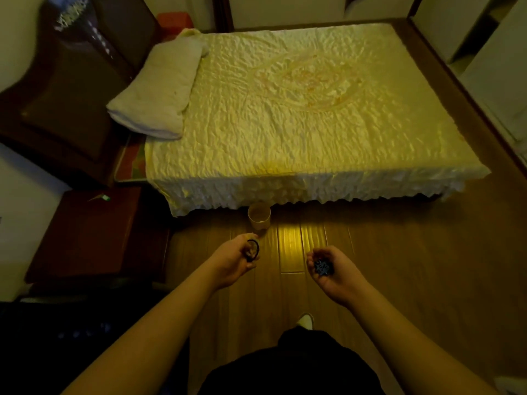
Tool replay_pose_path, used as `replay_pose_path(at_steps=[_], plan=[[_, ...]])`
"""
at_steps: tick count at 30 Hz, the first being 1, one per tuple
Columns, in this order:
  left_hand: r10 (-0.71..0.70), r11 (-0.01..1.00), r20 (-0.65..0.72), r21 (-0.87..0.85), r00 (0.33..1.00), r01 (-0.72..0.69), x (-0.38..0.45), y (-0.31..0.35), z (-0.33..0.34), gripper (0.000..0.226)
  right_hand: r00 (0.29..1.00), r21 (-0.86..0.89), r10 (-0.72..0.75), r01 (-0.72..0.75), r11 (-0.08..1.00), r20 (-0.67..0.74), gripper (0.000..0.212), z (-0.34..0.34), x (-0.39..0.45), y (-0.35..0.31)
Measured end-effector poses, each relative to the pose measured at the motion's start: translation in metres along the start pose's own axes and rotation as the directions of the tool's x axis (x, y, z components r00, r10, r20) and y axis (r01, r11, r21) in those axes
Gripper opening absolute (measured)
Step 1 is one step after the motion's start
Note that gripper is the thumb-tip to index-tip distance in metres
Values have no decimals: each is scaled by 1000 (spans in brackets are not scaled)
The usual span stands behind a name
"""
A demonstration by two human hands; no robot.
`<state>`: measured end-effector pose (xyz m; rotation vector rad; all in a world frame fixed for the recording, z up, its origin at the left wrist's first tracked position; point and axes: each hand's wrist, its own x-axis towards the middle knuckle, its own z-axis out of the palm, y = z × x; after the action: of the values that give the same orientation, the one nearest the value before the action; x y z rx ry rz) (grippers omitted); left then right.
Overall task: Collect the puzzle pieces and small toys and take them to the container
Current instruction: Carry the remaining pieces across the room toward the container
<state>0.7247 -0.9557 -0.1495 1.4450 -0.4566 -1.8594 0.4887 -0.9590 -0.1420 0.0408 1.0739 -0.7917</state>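
Observation:
A small pale round container [259,216] stands on the wooden floor at the foot of the bed's valance. My left hand [233,262] hovers just below and left of it, fingers closed around a dark ring-shaped toy [253,250]. My right hand [332,270] is held palm up to the right, cupping a cluster of small dark blue-grey pieces [323,266]. Both hands are above the floor, short of the container.
A bed with a crinkled cream cover [299,115] and a folded white pillow [159,89] fills the view ahead. A dark wooden nightstand [94,235] stands at the left. A bright patch of light lies on the floor planks [289,240]. My foot [305,320] shows below.

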Motion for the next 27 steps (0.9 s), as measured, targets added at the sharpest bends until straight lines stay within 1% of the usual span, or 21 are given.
replay_pose_path(at_steps=[3, 7, 10, 13, 18, 21, 23, 25, 27], plan=[[-9, 1000, -70, 21, 998, 10, 29, 17, 9, 36, 1000, -49, 9, -9, 999, 4, 11, 15, 23, -36], [-19, 998, -87, 63, 996, 25, 56, 32, 16, 36, 1000, -40, 11, -10, 999, 23, 11, 33, 46, -64], [-7, 996, -109, 93, 994, 17, 78, 47, 13, 32, 999, 8, 15, -15, 1000, 29, 20, 50, 60, -80], [2, 992, -132, 127, 991, 15, 104, 63, 3, 31, 999, 61, 38, -40, 997, 29, 26, 69, 77, -93], [28, 996, -142, 93, 989, -15, 154, 94, -21, 31, 998, 56, 58, -58, 997, 6, 25, 103, 119, -111], [-19, 998, -163, 52, 986, 28, 187, 113, -42, 29, 997, 68, 41, -36, 997, -69, 27, 128, 145, -121], [-22, 999, -185, 41, 983, 30, 210, 128, -55, 27, 996, 64, 19, -14, 998, -86, 30, 145, 162, -128], [-19, 997, -210, 74, 978, 35, 234, 142, -70, 24, 993, 64, 21, -14, 998, -113, 31, 163, 180, -135], [-20, 992, -244, 118, 970, 51, 258, 151, -82, 23, 994, 81, 8, 1, 997, -111, 31, 180, 200, -143]])
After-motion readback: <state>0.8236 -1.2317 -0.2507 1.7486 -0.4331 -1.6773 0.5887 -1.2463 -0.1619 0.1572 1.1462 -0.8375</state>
